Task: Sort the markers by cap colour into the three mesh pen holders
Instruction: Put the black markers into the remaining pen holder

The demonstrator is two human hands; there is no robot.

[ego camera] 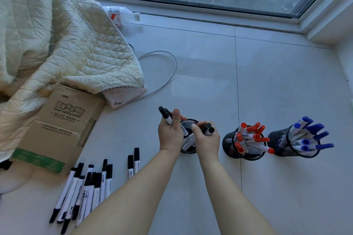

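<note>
Closest to us lie our two bare arms, and just left of them the pile of black-capped markers (84, 191) waiting on the floor (210, 63). Two more black markers (133, 164) lie on their own between that pile and the black holder (188, 135).

We will use the black holder as our landmark. Our left hand (170, 133) is at its left rim, and its grip is curled round two black markers (165, 115). They point up and away from us, caps on top, so they lean away from the holder's mouth. To go in, we think they must swing right and tip down.

Our right hand (207, 139) is over the holder's right rim. Its grip is curled round another black marker (208, 129), which lies nearly flat and points right. This hand is nearer the opening, so we think its marker goes in first. Some white marker bodies already show inside.

To the right of the black holder stands the red holder (243, 143), full of red caps. Further right stands the blue holder (295, 141), full of blue caps.
</note>
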